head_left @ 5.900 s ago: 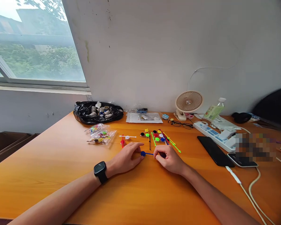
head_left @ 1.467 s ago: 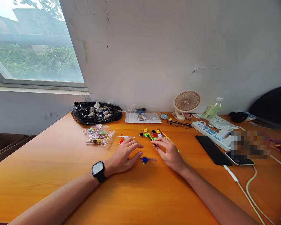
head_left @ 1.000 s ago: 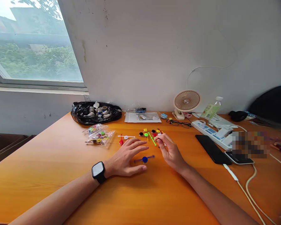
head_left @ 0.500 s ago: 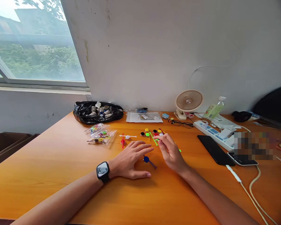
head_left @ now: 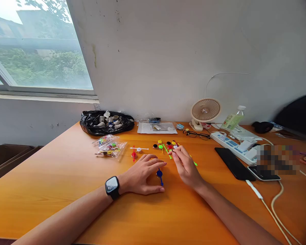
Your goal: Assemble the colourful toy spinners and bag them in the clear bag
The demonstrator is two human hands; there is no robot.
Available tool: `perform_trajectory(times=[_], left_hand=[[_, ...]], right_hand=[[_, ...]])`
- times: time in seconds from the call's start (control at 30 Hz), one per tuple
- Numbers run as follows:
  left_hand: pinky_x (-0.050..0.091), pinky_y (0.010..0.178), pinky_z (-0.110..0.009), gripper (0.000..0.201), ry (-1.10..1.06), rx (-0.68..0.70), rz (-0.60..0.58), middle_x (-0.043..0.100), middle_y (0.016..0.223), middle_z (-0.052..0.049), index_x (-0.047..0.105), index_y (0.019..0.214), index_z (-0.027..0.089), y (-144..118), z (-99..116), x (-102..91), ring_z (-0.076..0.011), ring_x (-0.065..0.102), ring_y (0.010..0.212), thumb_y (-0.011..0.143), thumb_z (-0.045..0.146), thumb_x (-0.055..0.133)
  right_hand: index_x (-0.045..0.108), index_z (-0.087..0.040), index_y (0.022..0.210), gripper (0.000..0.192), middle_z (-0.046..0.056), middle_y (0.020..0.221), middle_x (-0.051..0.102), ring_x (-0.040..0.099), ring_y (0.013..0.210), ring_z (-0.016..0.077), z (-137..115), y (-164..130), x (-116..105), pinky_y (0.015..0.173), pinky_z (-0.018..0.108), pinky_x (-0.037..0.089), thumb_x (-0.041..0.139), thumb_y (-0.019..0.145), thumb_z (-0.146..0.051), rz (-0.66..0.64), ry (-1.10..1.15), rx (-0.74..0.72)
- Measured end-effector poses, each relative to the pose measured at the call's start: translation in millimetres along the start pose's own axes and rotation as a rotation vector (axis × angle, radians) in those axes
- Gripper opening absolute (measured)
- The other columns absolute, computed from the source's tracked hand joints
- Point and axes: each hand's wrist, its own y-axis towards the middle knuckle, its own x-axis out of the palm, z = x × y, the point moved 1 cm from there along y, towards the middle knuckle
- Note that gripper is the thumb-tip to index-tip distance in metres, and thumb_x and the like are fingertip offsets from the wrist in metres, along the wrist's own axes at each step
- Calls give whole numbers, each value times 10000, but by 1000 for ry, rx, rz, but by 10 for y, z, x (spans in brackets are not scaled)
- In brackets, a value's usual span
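My left hand (head_left: 140, 175), with a black smartwatch (head_left: 112, 187) on its wrist, rests on the table with fingers spread. Between its thumb and fingers lies a blue arrow spinner (head_left: 159, 174), its arrow pointing toward me. My right hand (head_left: 185, 165) is held to the right of that, thumb and forefinger pinched together. A small dark piece (head_left: 172, 151) shows at those fingertips; its kind is hard to make out. Beyond the hands lie a red spinner (head_left: 134, 154), a white spinner (head_left: 139, 149), a green arrow (head_left: 167, 150) and several other coloured discs and arrows, partly covered by my right hand.
Clear bags of spinner parts (head_left: 112, 149) lie left of the loose ones. Behind are a black plastic bag (head_left: 91, 124) of cardboard tubes, a white envelope (head_left: 142, 128), glasses (head_left: 197, 135) and a fan (head_left: 206, 110). A power strip (head_left: 229, 144) and black phone (head_left: 232, 164) are at right.
The blue arrow has turned from a slanted, blurred position to pointing nearly straight toward me. At my right fingertips a dark piece now shows. My left hand has hardly moved.
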Motion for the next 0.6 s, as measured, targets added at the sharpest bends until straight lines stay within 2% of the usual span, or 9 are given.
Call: perform_trajectory(times=[0.1, 0.23, 0.4, 0.53, 0.6], left_hand=[[436, 1131, -491, 686, 4, 22, 12, 675, 1391, -105, 599, 1448, 255, 4, 12, 9, -332, 538, 1301, 891, 636, 722], [455, 1078, -467, 434, 19, 71, 28, 731, 1305, -78, 743, 1200, 267, 3, 22, 37, -306, 588, 1231, 929, 603, 694], [482, 1019, -451, 383, 46, 94, 81, 781, 1176, -74, 780, 1025, 242, -5, -22, 26, -284, 645, 1135, 904, 601, 725], [497, 1005, -466, 356, 104, 9, 113, 777, 1200, -70, 783, 994, 250, -14, -81, -28, -289, 646, 1137, 907, 590, 721], [497, 1004, -477, 313, 147, -32, 123, 783, 1181, -63, 785, 989, 258, -17, -102, -45, -293, 642, 1152, 929, 554, 704]], right_hand=[[704, -268, 1215, 323, 86, 1085, 667, 652, 1030, 250, 42, 0, 19, 918, 375, 521, 416, 1107, -368, -28, -26, 15], [667, -281, 1370, 397, 86, 1228, 709, 654, 1168, 262, 130, -11, 32, 994, 387, 519, 383, 1098, -333, -92, -71, 78], [693, -206, 1350, 443, 85, 991, 630, 634, 871, 213, 226, -12, 59, 821, 357, 546, 365, 1055, -243, -143, -119, 85], [664, -210, 1340, 385, 86, 1030, 618, 626, 934, 220, 220, -6, 79, 875, 373, 536, 411, 1052, -244, -114, -77, 31], [628, -228, 1314, 320, 76, 1030, 642, 634, 912, 219, 201, -10, 79, 832, 356, 536, 455, 1046, -247, -96, -37, 47]])
